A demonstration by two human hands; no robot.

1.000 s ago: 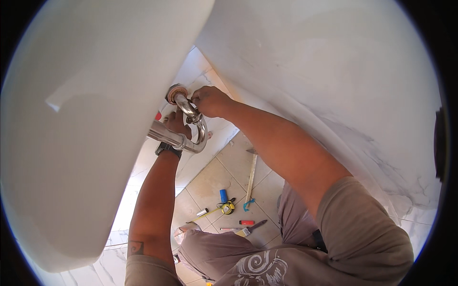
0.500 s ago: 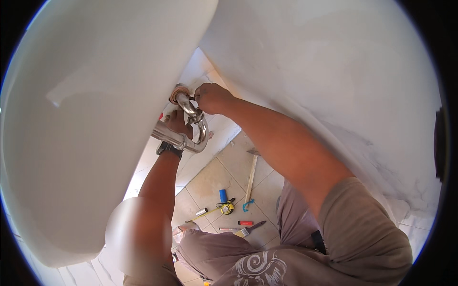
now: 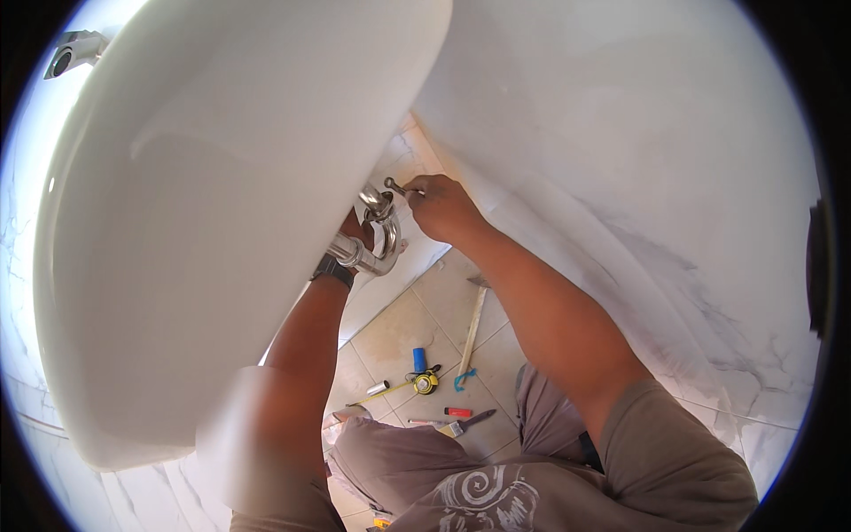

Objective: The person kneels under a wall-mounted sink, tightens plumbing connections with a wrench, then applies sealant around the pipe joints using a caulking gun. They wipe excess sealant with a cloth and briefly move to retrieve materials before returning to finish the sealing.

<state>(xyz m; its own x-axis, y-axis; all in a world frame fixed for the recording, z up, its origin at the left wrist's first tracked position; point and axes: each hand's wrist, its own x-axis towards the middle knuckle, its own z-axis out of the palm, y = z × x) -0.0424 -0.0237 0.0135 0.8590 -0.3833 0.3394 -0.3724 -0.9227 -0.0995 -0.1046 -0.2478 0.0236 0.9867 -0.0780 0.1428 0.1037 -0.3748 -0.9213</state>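
Observation:
My right hand is closed around a small ring spanner, its ring end pointing left. The spanner is a little apart from the chrome drain trap beneath the white basin. Behind the trap is my left hand, with a dark band on the wrist; its fingers are hidden by the pipe and the basin, so what they touch cannot be made out.
On the tiled floor below lie a hammer, a yellow tape measure, a blue cylinder, a short metal tube, a paintbrush and a red object. A pale marbled wall rises at the right.
My right hand has drawn away from the pipe to the right, bringing the spanner into plain sight. The view has shifted, and the basin now covers more of the pipe's upper end and my left hand.

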